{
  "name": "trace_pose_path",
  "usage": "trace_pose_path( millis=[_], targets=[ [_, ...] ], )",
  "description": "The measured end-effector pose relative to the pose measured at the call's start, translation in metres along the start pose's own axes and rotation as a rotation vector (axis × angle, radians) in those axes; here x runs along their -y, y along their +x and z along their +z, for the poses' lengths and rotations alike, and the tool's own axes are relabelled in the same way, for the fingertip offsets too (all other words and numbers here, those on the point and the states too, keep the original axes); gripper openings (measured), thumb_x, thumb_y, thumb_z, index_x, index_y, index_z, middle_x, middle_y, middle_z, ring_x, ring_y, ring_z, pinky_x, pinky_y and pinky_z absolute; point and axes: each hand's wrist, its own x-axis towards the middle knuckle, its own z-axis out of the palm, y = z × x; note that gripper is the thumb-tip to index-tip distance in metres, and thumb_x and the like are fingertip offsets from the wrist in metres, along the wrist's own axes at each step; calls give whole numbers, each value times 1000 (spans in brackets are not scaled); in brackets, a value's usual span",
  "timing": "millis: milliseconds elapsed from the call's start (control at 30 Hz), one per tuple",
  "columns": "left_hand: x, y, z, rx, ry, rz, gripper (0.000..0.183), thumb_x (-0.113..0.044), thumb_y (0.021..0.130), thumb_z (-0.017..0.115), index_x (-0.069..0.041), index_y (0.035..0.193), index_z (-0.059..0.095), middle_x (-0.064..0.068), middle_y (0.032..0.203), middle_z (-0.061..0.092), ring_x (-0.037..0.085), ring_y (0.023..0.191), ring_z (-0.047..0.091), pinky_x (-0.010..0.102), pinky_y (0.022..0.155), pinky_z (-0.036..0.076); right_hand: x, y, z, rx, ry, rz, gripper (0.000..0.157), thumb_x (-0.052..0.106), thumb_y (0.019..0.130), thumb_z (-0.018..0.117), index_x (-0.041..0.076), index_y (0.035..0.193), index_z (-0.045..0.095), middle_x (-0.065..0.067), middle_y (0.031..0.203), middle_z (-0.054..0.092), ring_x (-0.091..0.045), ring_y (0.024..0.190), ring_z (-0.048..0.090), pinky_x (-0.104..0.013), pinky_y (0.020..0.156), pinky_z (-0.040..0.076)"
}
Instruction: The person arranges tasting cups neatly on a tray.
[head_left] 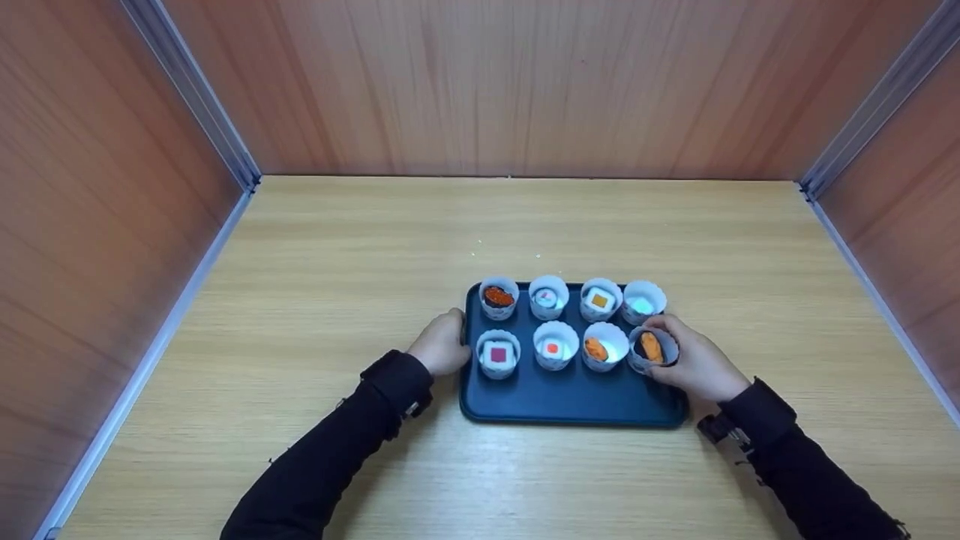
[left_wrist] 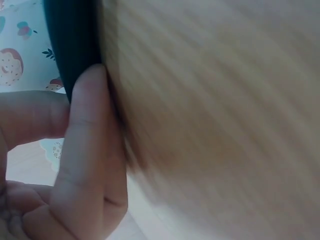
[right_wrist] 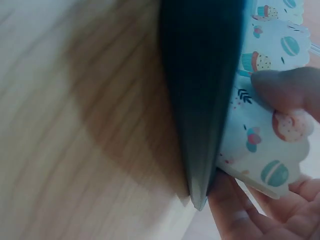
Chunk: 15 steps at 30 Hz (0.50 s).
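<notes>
My left hand [head_left: 441, 345] pinches the left rim of a dark blue-green tray [head_left: 570, 403]; in the left wrist view its fingers [left_wrist: 87, 135] lie against the rim's outer side. At the tray's right end, my right hand [head_left: 694, 360] holds a paper cup [right_wrist: 250, 132] printed with cupcakes and sweets. An orange-topped sushi piece [head_left: 651, 348] sits inside that cup. The right wrist view shows the thumb [right_wrist: 285, 87] on the cup's wall and other fingers by the tray's edge.
More paper cups stand in two rows on the tray, including one with red roe [head_left: 498, 297] and one with a purple-centred white piece [head_left: 498, 354]. White crumbs [head_left: 538, 256] lie behind it on the wooden table [head_left: 337, 247]. Wood-grain panels [head_left: 525, 90] enclose the back and sides.
</notes>
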Motion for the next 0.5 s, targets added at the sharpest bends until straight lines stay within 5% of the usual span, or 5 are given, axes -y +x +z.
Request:
trace_pose_path(
  millis=[300,500],
  targets=[
    [2,2,2,-9,11,-3,32,4,79,60,9,110,55,17,97,61,23,85,52,41,84,49,-2,-1,-2,39,15,-7,72,4,80,76,3,142,40,-24,140,50,-40,126,50,-55,99,45],
    [2,-1,0,-5,26,-18,26,0,83,59,7,108,57,12,84,58,26,78,55,36,71,46,0,-6,-14,5,58,-37,65,25,89,73,3,142,44,-22,140,50,-42,124,51,-57,99,46]
  ],
)
